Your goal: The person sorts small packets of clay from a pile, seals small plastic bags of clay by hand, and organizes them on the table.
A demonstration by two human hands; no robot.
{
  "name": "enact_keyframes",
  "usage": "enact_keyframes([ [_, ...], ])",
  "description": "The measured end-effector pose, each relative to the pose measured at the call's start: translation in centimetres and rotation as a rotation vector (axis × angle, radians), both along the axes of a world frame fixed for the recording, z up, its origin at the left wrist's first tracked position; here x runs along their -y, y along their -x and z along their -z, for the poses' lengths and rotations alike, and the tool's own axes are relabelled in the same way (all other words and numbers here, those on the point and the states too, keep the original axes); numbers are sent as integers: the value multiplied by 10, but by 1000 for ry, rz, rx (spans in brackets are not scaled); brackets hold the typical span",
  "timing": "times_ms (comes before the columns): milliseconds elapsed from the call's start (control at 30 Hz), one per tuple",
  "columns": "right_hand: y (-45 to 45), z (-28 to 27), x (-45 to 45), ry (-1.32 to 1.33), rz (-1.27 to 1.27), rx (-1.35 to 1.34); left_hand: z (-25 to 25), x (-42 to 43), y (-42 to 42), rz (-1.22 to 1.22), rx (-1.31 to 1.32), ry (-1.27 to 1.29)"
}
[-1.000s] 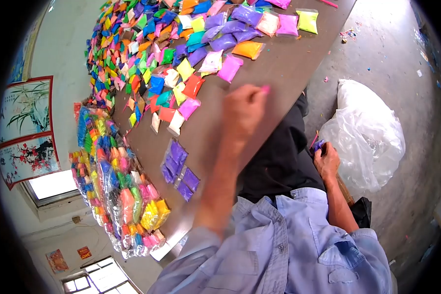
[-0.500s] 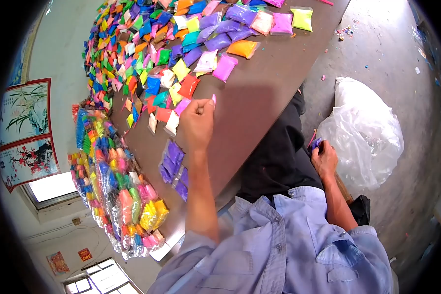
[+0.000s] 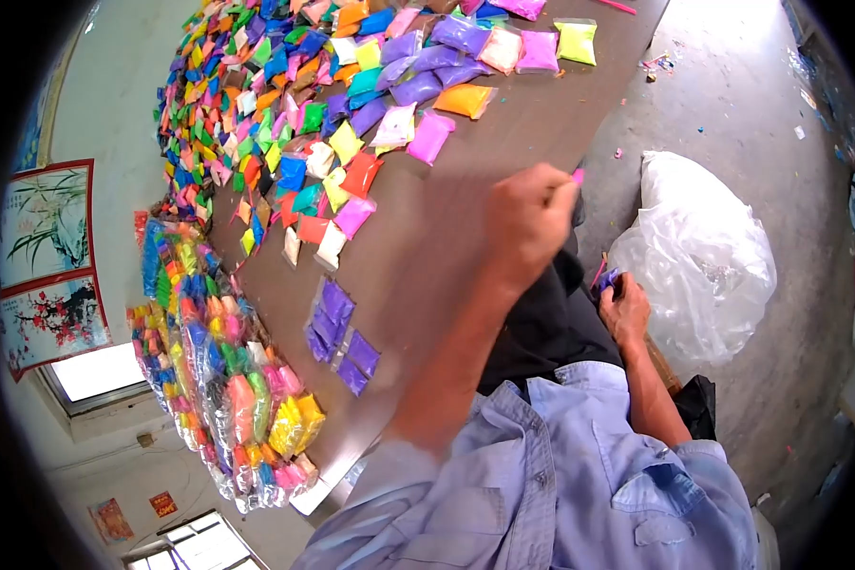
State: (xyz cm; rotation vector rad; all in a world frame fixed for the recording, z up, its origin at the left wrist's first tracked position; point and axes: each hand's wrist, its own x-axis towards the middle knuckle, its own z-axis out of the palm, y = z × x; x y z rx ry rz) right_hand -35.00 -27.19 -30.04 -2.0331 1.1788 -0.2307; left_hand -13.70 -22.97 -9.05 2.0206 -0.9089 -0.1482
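Note:
My left hand (image 3: 532,223) is raised over the table's near edge, blurred by motion, its fingers closed on a small pink piece (image 3: 578,177). Only the tip of that piece shows, so I cannot tell its kind. Low beside my right thigh, my right hand (image 3: 626,310) is closed around a small purple packet (image 3: 609,279); a thin pinkish-red stick (image 3: 599,270) pokes out beside it. On the table, left of my left forearm, lie clear bags of purple packets (image 3: 332,316).
A large heap of small coloured packets (image 3: 285,114) covers the far part of the brown table (image 3: 427,247). Bundled bags of mixed packets (image 3: 228,370) are stacked at the left edge. A big white plastic sack (image 3: 698,256) stands on the floor to the right.
My left hand has moved right, from beside the packet heap to the table's near edge, still with the pink piece. My right hand stays nearly in place with the purple packet.

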Motion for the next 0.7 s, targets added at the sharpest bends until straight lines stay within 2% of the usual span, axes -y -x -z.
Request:
enact_keyframes([
  [67, 0, 0, 0, 4, -1, -1, -12, -33, -16, -164, -132, -59],
  [133, -1, 0, -1, 5, -5, -1, -15, -71, -34, -280, -146, -104],
  [200, 0, 1, 0, 27, -17, 12, -18, -101, -48, -407, -79, -273],
  [333, 0, -2, 0, 21, -27, 4, -9, -101, -50, -409, -91, -233],
  [400, 0, 3, 0, 30, -34, -6, -6, -66, -37, -251, -3, -188],
  [567, -1, 0, 0, 24, -14, -10, -1, -7, -2, -14, -14, -68],
  [700, -1, 0, 0, 13, -1, 7, -14, -36, -13, -157, -152, -65],
])
